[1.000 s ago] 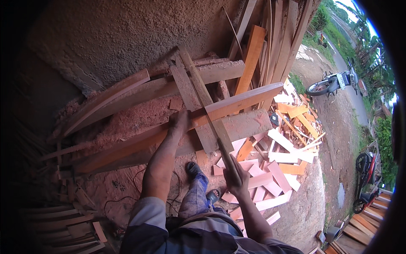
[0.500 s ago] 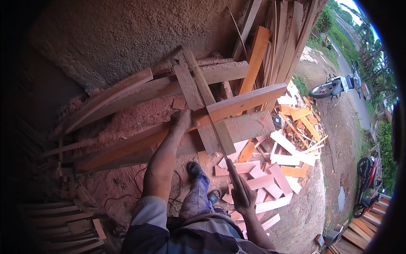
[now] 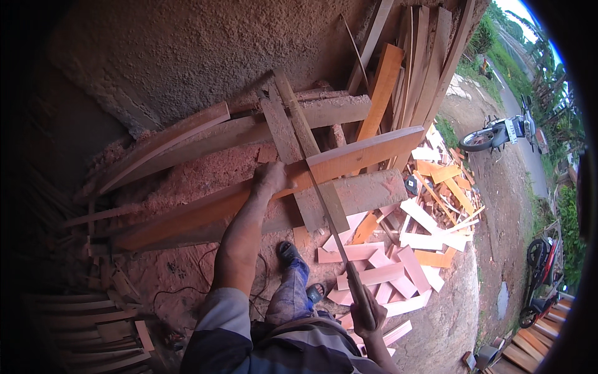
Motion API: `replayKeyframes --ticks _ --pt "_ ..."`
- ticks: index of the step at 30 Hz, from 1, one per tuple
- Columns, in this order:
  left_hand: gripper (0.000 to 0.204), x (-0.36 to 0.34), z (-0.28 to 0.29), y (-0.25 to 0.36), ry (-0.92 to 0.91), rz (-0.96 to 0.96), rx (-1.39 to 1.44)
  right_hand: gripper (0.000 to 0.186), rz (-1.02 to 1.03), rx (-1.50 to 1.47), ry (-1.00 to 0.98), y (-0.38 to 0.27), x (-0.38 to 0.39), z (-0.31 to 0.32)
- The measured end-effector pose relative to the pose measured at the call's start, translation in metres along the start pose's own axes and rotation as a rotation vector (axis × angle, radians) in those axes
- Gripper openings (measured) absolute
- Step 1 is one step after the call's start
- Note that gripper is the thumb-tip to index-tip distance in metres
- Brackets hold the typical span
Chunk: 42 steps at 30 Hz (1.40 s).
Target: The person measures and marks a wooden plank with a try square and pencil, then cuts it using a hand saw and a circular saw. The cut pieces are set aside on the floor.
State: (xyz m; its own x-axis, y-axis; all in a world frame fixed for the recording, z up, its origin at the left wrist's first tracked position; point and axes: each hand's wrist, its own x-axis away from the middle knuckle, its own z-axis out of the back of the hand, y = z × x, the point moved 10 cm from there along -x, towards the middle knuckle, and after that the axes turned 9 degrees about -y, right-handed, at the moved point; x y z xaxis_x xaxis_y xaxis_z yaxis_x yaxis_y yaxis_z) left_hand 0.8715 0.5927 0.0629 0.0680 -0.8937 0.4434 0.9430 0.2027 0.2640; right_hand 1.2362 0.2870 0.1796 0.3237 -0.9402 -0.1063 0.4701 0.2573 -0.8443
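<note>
– L hand (image 3: 269, 179) is clamped over the board (image 3: 367, 151), near the blade. R hand (image 3: 370, 315) is closed round the saw handle (image 3: 354, 283), low & close to the body.

– Where's the board lying?

– Slantwise above the lower beam (image 3: 374, 191), R end sticking out. What props that end, can't tell. Saw blade (image 3: 337, 239) crosses it just R of the L hand.

– Main risk?

– IMO, blade hops out & nicks the L fingers. Cause'd be a rushed stroke, or the board rocking b/c just 1 hand seems to pin it.

– Could it jam too?

– Poss. If the R end sags, the cut may pinch the blade, or the wood may split at the edge. Depth of cut: can't tell.

– Footing?

– Open sandal (image 3: 316, 292) right by the offcuts (image 3: 374, 276). A dropped end could catch toes; a loose pc underfoot could upset balance mid-stroke.
</note>
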Motion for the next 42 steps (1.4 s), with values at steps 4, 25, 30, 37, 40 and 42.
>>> replayKeyframes --ticks 4,25,30,37,40,42 --pt "0.064 0.019 -0.01 0.013 0.0 0.011 -0.045 0.05 0.029 -0.247 0.038 0.026 -0.182 -0.054" --pt "0.058 0.012 0.0 0.008 -0.055 0.023 -0.083 0.058 -0.018 -0.184 -0.023 0.036 -0.137 -0.056" --pt "0.056 0.002 0.001 0.004 -0.029 -0.01 -0.014 0.058 -0.037 0.055 -0.023 0.015 0.026 0.004" --pt "0.06 0.02 -0.003 0.015 0.093 0.009 -0.186 0.057 0.137 -0.167 0.113 0.029 -0.224 -0.083" --pt "0.061 0.014 -0.004 0.014 0.003 -0.04 -0.161 0.059 0.027 -0.174 0.054 0.038 -0.192 -0.078" --pt "0.063 0.004 0.006 0.009 -0.025 -0.037 -0.099 0.06 0.013 -0.102 0.01 0.03 -0.098 -0.042"
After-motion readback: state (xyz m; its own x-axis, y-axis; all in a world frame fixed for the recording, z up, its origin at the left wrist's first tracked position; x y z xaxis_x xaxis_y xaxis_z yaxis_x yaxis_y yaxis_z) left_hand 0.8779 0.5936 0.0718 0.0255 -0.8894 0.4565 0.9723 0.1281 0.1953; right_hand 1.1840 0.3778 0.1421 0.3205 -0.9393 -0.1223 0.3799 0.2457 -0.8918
